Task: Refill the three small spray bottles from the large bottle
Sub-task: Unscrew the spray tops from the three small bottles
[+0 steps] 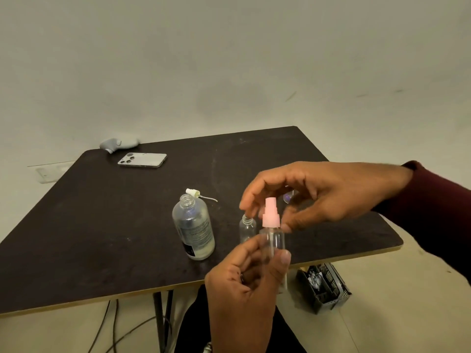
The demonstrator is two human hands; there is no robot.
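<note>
Pink-capped spray bottle [274, 242] is held upright in left hand [242, 284] grip.
Right hand [318, 192] fingers are curled around its pink cap [270, 215], contact unclear; uncapped small bottle [247, 228] and open large bottle [194, 229] are stood behind on the bench [89, 225].

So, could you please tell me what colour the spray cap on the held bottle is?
Pale pink: the spray cap, seen best in the head view.

A silver flat smartphone [142, 160] is laid face down near a grey plastic controller [119, 144]; a dark wire basket [323, 289] is seen below.
</note>
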